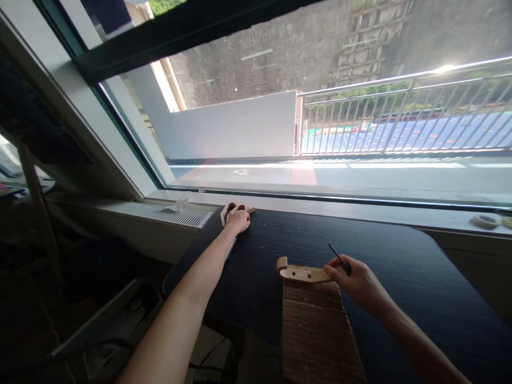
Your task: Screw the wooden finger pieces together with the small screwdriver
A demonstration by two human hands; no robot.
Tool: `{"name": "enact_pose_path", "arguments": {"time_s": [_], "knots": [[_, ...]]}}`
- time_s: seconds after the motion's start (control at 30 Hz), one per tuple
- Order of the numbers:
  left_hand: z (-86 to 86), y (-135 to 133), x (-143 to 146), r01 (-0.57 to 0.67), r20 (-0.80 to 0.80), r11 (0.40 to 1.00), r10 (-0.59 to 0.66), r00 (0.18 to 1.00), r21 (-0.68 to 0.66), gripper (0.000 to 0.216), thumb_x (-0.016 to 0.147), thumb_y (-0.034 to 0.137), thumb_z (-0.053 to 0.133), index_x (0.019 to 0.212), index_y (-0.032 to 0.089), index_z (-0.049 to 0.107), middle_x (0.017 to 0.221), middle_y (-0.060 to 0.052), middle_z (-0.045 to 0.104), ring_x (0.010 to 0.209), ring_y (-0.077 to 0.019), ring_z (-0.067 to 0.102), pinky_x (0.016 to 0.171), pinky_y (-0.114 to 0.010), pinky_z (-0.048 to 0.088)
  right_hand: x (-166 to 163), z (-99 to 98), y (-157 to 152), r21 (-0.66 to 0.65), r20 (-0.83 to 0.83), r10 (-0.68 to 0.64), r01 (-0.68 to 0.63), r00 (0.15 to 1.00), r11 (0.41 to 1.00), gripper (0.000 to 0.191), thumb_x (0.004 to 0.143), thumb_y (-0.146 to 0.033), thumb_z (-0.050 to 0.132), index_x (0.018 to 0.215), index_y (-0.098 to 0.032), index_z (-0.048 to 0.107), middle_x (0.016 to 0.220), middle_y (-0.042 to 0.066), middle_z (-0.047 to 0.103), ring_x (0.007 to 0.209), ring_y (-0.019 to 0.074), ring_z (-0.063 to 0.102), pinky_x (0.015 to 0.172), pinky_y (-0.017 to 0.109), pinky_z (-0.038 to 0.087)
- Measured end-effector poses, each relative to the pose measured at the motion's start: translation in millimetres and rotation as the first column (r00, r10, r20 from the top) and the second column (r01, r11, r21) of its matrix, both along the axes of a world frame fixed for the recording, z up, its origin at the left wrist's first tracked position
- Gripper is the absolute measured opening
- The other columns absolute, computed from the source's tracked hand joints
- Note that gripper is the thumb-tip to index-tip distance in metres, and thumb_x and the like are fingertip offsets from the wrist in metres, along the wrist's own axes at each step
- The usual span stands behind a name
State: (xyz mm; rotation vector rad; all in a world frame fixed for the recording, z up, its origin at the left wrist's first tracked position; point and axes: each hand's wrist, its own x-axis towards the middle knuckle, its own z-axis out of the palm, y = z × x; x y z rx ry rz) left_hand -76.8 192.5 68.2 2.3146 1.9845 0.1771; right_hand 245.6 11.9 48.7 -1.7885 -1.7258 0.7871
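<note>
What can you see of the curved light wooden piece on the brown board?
The curved light wooden piece is pale, smooth wood with a hooked left end and two small holes. It lies across the far end of the brown wooden board. The right hand, holding a thin black tool, touches its right end.

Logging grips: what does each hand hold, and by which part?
Right hand pinches a thin dark tool by its lower end; left hand rests on a wooden piece, grip unclear.
</note>
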Motion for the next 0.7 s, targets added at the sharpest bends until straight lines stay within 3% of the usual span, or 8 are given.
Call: {"name": "enact_pose_path", "arguments": {"time_s": [0.07, 0.1, 0.23, 0.3, 0.33, 0.4, 0.53, 0.7], "knots": [[10.3, -5.6, 5.4, 0.009, 0.049, 0.999, -0.012, 0.999, 0.054, 0.010, 0.081, 0.023, 0.061, 0.081, 0.016, 0.067, 0.094, -0.008, 0.067, 0.097, -0.0247, 0.060, 0.093, -0.043, 0.044, 0.0, 0.0, -0.3, 0.007, 0.004, -0.002, 0.002, 1.000, 1.000, 0.036, 0.077, -0.053, 0.050, 0.082, -0.019, 0.061, 0.066, 0.002, 0.062, 0.062, 0.0171, 0.055, 0.056, 0.027, 0.038], [16.4, -10.4, 9.5, 0.012, 0.082, 0.996, -0.019, 0.996, 0.084, 0.012, 0.081, 0.024, 0.059, 0.079, 0.016, 0.068, 0.093, -0.009, 0.068, 0.096, -0.0253, 0.061, 0.091, -0.042, 0.045, 0.1, 0.1, -0.6, 0.014, 0.006, -0.002, 0.002, 1.000, 1.000, 0.036, 0.077, -0.053, 0.050, 0.082, -0.019, 0.062, 0.066, 0.002, 0.062, 0.062, 0.0170, 0.055, 0.055, 0.027, 0.038], [38.6, -52.6, 38.3, 0.053, 0.277, 0.986, -0.097, 0.956, 0.161, 0.025, 0.087, 0.035, 0.048, 0.098, 0.020, 0.065, 0.093, -0.005, 0.070, 0.085, -0.0170, 0.064, 0.074, -0.028, 0.051, 0.4, 1.4, -2.3, 0.053, -0.005, -0.006, 0.006, 1.000, 0.999, 0.034, 0.076, -0.050, 0.052, 0.080, -0.019, 0.063, 0.064, 0.002, 0.061, 0.059, 0.0157, 0.054, 0.053, 0.025, 0.037], [44.7, -86.9, 58.1, 0.173, 0.624, 0.968, -0.250, 0.740, 0.183, 0.021, 0.082, 0.034, 0.055, 0.091, 0.017, 0.064, 0.087, -0.004, 0.070, 0.079, -0.0148, 0.064, 0.069, -0.024, 0.052, 0.1, 2.3, -3.1, 0.063, -0.014, -0.009, 0.010, 1.000, 0.998, 0.033, 0.076, -0.050, 0.052, 0.080, -0.019, 0.063, 0.064, 0.002, 0.061, 0.058, 0.0151, 0.054, 0.052, 0.025, 0.036], [46.2, -105.0, 67.9, 0.234, 0.712, 0.956, -0.287, 0.641, 0.176, 0.019, 0.081, 0.033, 0.058, 0.088, 0.016, 0.064, 0.085, -0.004, 0.070, 0.077, -0.0140, 0.064, 0.068, -0.024, 0.052, -0.1, 2.8, -3.4, 0.062, -0.014, -0.013, 0.014, 1.000, 0.998, 0.032, 0.076, -0.049, 0.052, 0.080, -0.019, 0.063, 0.064, 0.002, 0.061, 0.058, 0.0150, 0.054, 0.053, 0.025, 0.036], [46.2, -137.6, 85.4, 0.282, 0.792, 0.947, -0.288, 0.539, 0.153, 0.015, 0.080, 0.029, 0.058, 0.086, 0.016, 0.063, 0.081, -0.003, 0.069, 0.074, -0.0131, 0.064, 0.067, -0.023, 0.051, -0.9, 3.9, -3.8, 0.055, -0.010, -0.018, 0.018, 1.000, 0.998, 0.031, 0.076, -0.049, 0.052, 0.079, -0.020, 0.063, 0.065, 0.002, 0.062, 0.059, 0.0151, 0.054, 0.054, 0.025, 0.037], [37.4, -169.4, 106.5, 0.353, 0.734, 0.916, -0.374, 0.568, 0.194, 0.009, 0.079, 0.021, 0.059, 0.081, 0.016, 0.067, 0.081, -0.004, 0.068, 0.075, -0.0133, 0.062, 0.072, -0.024, 0.049, -2.9, 7.5, -4.9, 0.047, -0.001, -0.024, 0.024, 1.000, 0.999, 0.028, 0.077, -0.047, 0.052, 0.079, -0.021, 0.062, 0.065, 0.001, 0.062, 0.060, 0.0150, 0.054, 0.056, 0.025, 0.036], [20.0, -167.1, 117.7, 0.435, 0.512, 0.861, -0.506, 0.694, 0.262, 0.008, 0.077, 0.019, 0.064, 0.074, 0.021, 0.071, 0.072, 0.000, 0.070, 0.077, -0.0150, 0.061, 0.100, -0.039, 0.034, -4.2, 13.3, -7.0, 0.055, 0.035, -0.036, 0.034, 0.999, 0.998, 0.027, 0.076, -0.047, 0.051, 0.078, -0.022, 0.061, 0.058, -0.002, 0.056, 0.056, 0.0137, 0.049, 0.053, 0.025, 0.034]]}}
